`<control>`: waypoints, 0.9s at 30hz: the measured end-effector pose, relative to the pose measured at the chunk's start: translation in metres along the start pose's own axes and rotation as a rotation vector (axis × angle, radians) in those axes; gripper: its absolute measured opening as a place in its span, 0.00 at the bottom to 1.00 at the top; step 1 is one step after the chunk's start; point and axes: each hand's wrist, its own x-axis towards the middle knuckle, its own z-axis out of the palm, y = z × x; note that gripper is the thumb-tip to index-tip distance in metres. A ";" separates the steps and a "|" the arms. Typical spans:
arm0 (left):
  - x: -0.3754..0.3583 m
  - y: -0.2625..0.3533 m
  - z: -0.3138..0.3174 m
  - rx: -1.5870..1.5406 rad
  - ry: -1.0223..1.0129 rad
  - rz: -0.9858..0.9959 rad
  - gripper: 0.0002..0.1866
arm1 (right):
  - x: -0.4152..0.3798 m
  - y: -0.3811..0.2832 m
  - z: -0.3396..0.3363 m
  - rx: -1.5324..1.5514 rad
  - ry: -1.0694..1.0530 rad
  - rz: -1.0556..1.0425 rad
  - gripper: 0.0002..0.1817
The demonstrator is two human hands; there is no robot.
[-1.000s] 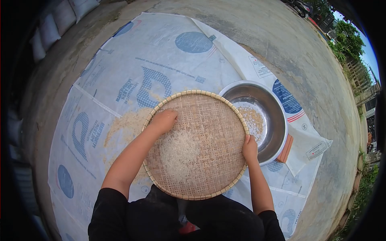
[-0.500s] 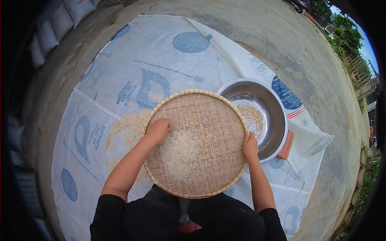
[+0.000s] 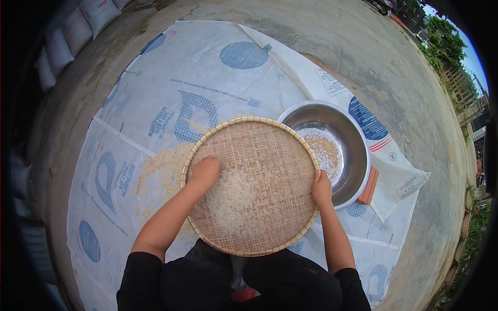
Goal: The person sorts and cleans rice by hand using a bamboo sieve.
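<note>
A round woven bamboo winnowing tray (image 3: pixel 280 155) with a bound rim is held level above my lap. Pale grains of rice (image 3: pixel 232 202) lie in a loose patch on its left and middle part. My right hand (image 3: pixel 322 187) grips the right rim, thumb on top and fingers underneath, out of sight. Inside the left rim, my left hand (image 3: pixel 206 172) is closed just above the weave, beside the rice. Its fingertips are curled out of view, so what they hold cannot be made out.
Partly behind the tray, a metal basin (image 3: pixel 353 155) holds brownish grain and husks (image 3: pixel 322 153). Bricks (image 3: pixel 368 186) touch its lower right side. Husks (image 3: pixel 163 171) are scattered on the printed plastic sheet (image 3: pixel 140 109). Full white sacks (image 3: pixel 98 15) stand at the far left.
My left hand has shifted very slightly and turned, so its fingers are more tucked under. My right hand, the tray and the rice look much the same.
</note>
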 end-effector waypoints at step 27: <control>0.034 0.139 -0.116 -1.058 -0.030 0.471 0.14 | -0.002 -0.002 -0.006 0.000 -0.060 0.077 0.19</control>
